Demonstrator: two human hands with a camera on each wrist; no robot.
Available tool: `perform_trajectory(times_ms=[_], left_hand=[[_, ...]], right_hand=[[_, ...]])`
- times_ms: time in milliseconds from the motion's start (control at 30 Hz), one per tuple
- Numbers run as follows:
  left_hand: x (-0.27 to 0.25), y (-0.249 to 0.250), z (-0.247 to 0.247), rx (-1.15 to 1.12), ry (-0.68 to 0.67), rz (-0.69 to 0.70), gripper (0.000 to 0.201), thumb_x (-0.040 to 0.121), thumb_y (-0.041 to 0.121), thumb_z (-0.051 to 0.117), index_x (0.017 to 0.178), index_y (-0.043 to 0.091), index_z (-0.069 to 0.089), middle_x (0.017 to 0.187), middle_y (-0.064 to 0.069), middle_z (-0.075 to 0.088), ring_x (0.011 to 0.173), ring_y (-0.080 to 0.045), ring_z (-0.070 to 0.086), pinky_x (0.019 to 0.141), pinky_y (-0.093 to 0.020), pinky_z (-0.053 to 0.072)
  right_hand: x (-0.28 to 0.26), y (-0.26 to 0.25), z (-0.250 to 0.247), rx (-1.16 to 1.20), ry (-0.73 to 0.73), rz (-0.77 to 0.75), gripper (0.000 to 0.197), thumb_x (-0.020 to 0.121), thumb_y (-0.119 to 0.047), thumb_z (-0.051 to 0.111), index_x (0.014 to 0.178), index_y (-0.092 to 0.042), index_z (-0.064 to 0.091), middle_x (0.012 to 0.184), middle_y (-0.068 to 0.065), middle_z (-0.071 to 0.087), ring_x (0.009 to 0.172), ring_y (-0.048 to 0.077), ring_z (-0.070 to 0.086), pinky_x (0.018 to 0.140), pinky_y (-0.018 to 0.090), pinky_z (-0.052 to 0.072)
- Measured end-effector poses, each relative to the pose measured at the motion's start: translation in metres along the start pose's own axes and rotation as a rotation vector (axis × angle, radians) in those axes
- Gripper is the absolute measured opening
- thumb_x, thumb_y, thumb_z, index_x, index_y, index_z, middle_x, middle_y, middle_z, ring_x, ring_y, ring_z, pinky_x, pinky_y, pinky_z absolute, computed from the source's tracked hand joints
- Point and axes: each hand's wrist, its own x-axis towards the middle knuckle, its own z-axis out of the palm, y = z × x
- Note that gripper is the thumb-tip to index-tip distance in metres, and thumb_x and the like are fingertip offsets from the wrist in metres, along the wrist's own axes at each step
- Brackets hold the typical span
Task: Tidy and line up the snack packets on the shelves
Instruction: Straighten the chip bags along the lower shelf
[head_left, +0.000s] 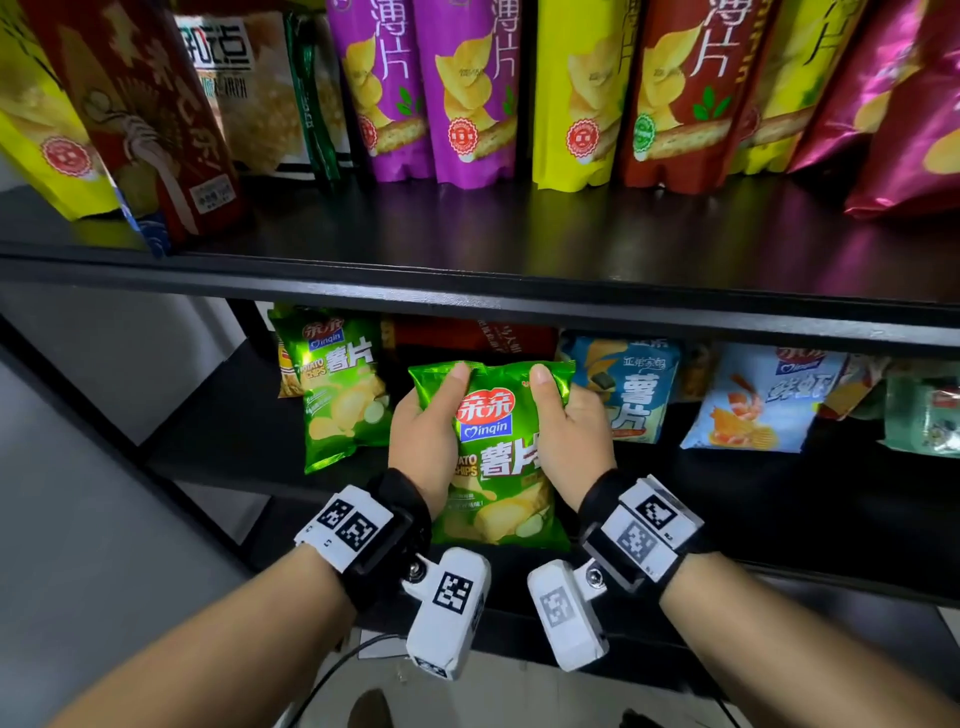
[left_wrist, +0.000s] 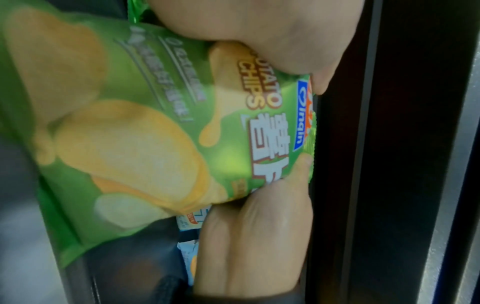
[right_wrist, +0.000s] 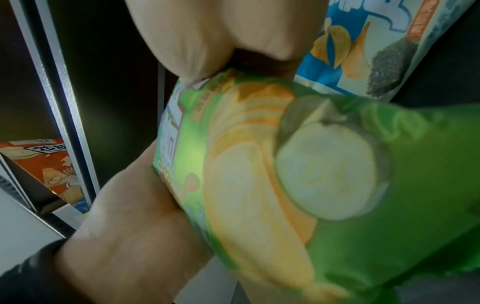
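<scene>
A green potato chip packet (head_left: 498, 452) is held upright at the front of the lower shelf (head_left: 234, 431). My left hand (head_left: 434, 415) grips its left side and my right hand (head_left: 563, 415) grips its right side. Both thumbs lie over the packet's top front, and the other fingers are hidden behind it. In the left wrist view the packet (left_wrist: 145, 133) fills the middle between the two hands. The right wrist view shows the same packet (right_wrist: 259, 174) close up and blurred, with a blue packet (right_wrist: 363, 51) behind it.
A matching green packet (head_left: 337, 384) leans at the left of the lower shelf. To the right lie a blue chip packet (head_left: 636, 389) and a pale blue shrimp packet (head_left: 758, 400). A red packet (head_left: 467, 335) sits at the back. The upper shelf (head_left: 519, 249) carries tall purple, yellow and red bags.
</scene>
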Motion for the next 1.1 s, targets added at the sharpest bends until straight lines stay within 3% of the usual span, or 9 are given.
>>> perform_trajectory(times_ms=[133,267,367,500,667,800,900,1000,1100], left_hand=[[-0.003,-0.005,-0.003,0.007,-0.077,0.008,0.018,0.090,0.045,0.069,0.088,0.029,0.076,0.089,-0.008,0.079,0.079,-0.026,0.077,0.064,-0.036,0.061],[-0.013,-0.026,-0.021,0.180,-0.365,0.058,0.071,0.068,0.034,0.084,0.130,0.017,0.053,0.115,-0.003,0.075,0.104,-0.021,0.072,0.082,-0.031,0.059],[-0.019,-0.032,-0.026,0.242,-0.365,0.043,0.078,0.061,0.027,0.087,0.129,0.013,0.053,0.115,-0.006,0.074,0.106,-0.025,0.072,0.087,-0.037,0.058],[-0.011,-0.019,-0.023,0.108,-0.217,0.023,0.057,0.077,0.025,0.082,0.125,0.003,0.061,0.114,-0.016,0.074,0.104,-0.034,0.071,0.087,-0.043,0.058],[-0.009,-0.009,-0.030,0.246,-0.239,-0.002,0.047,0.087,0.042,0.070,0.122,0.012,0.063,0.113,-0.006,0.075,0.108,-0.028,0.071,0.091,-0.042,0.058],[-0.009,0.000,-0.054,0.689,-0.227,0.446,0.041,0.094,0.021,0.058,0.134,0.027,0.051,0.128,0.014,0.061,0.118,0.003,0.057,0.107,-0.042,0.047],[-0.008,0.007,-0.066,0.993,-0.545,0.768,0.093,0.077,-0.011,0.072,0.151,0.032,0.036,0.158,0.012,0.035,0.148,-0.012,0.031,0.120,-0.042,0.030],[-0.016,0.012,-0.054,0.999,-0.694,0.926,0.066,0.090,0.020,0.073,0.149,0.021,0.043,0.161,0.001,0.034,0.153,-0.024,0.023,0.123,-0.039,0.022],[-0.018,0.024,-0.042,0.908,-0.672,0.952,0.048,0.094,0.039,0.063,0.136,0.017,0.055,0.151,-0.002,0.049,0.146,-0.021,0.038,0.123,-0.045,0.023]], right_hand=[[-0.001,-0.011,-0.006,-0.031,0.022,-0.051,0.060,0.102,-0.043,0.041,0.074,0.008,0.054,0.073,0.028,0.064,0.070,0.042,0.062,0.066,0.049,0.053],[0.009,-0.021,-0.012,-0.049,0.140,-0.033,0.056,0.101,-0.042,0.044,0.059,-0.006,0.044,0.060,0.020,0.052,0.058,0.032,0.051,0.063,0.049,0.047],[0.014,-0.020,-0.014,0.013,0.062,0.123,0.057,0.099,-0.051,0.042,0.080,0.001,0.059,0.081,0.024,0.067,0.073,0.036,0.065,0.067,0.042,0.055],[-0.001,-0.004,-0.016,0.113,-0.361,0.284,0.071,0.078,-0.059,0.065,0.136,-0.022,0.050,0.134,0.002,0.061,0.121,0.022,0.060,0.105,0.045,0.047],[-0.008,0.003,-0.019,0.218,-0.484,0.256,0.056,0.082,-0.021,0.077,0.132,-0.019,0.050,0.122,0.005,0.069,0.107,0.020,0.069,0.094,0.042,0.055],[0.000,-0.009,-0.037,0.156,-0.425,0.304,0.058,0.078,-0.033,0.079,0.127,-0.016,0.054,0.117,0.003,0.071,0.109,0.021,0.067,0.101,0.044,0.050],[0.003,-0.022,-0.047,0.218,-0.491,0.421,0.066,0.066,-0.039,0.080,0.124,-0.014,0.061,0.110,0.006,0.074,0.101,0.024,0.071,0.089,0.041,0.057],[0.001,-0.037,-0.050,0.289,-0.609,0.563,0.039,0.077,-0.034,0.075,0.108,-0.012,0.071,0.098,0.014,0.076,0.080,0.028,0.074,0.060,0.039,0.060],[-0.007,-0.049,-0.049,0.252,-0.727,0.609,0.037,0.085,-0.040,0.066,0.113,-0.015,0.066,0.101,0.011,0.073,0.078,0.026,0.073,0.056,0.039,0.060]])
